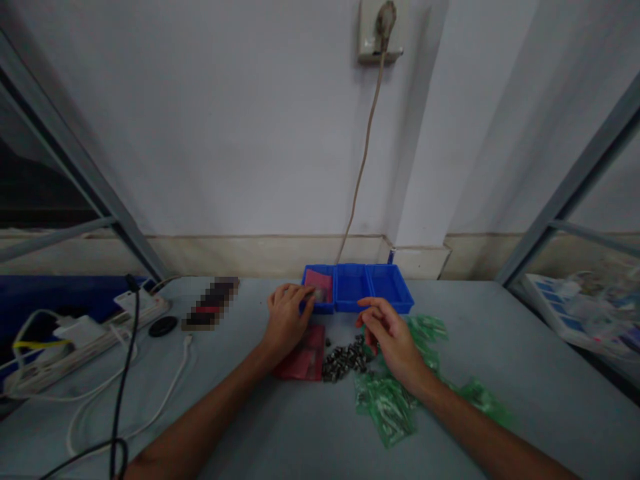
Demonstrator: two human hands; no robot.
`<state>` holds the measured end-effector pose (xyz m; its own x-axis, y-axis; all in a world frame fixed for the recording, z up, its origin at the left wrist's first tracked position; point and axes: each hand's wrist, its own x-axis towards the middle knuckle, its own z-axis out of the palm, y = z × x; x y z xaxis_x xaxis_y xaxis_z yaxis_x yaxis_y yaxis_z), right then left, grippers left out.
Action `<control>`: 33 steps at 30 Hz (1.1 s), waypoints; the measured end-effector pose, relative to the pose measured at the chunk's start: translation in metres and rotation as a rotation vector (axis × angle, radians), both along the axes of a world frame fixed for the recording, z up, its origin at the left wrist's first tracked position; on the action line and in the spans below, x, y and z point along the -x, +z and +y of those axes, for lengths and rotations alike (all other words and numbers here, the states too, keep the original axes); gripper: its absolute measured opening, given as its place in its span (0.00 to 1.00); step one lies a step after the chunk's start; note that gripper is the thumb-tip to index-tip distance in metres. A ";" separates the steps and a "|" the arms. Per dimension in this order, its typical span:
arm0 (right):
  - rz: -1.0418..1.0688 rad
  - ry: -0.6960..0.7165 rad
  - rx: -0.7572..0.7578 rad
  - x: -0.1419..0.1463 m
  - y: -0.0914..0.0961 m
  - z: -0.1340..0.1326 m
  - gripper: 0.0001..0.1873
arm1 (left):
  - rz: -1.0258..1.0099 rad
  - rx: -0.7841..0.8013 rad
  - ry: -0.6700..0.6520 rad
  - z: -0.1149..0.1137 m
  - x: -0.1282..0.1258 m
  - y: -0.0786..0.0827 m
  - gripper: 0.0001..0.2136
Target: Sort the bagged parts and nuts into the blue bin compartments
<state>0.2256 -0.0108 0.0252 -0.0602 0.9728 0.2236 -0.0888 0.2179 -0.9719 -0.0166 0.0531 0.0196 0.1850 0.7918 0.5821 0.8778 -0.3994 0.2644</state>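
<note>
My left hand [290,317] reaches over the front left edge of the left blue bin [325,308]. Its bent fingers press together at a pink plastic bag [316,279] lying in that bin; the exact grip is partly hidden. Below the wrist, flat on the table, lies another pink bag [310,360]. My right hand [390,333] hovers in front of the right blue bins [373,307], fingers loosely curled and apart, with nothing seen in them. Left of it is a pile of small shiny metal parts [345,360]. Green plastic bags [393,407] lie under and around the right forearm.
At left on the grey table [225,400] are a power strip [90,340] with plugs, loose white and black cables, a round black disc [163,326] and a blurred-out object [210,303]. A tray with clear bags [575,307] sits far right. The wall is behind the bins.
</note>
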 end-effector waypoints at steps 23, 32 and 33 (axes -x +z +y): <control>-0.136 0.016 -0.039 0.000 0.007 -0.006 0.13 | 0.149 0.325 -0.340 -0.059 0.023 0.065 0.06; -0.132 0.014 -0.054 -0.001 0.007 -0.005 0.12 | 0.067 0.417 -0.461 -0.096 0.065 0.027 0.14; -0.130 0.014 -0.053 -0.001 0.006 -0.005 0.13 | 0.051 0.429 -0.466 -0.094 0.066 0.029 0.13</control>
<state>0.2261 -0.0157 0.0313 -0.1057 0.9588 0.2636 0.0340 0.2684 -0.9627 -0.0827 -0.0412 0.0487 0.5856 0.7823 0.2121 0.6528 -0.6103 0.4487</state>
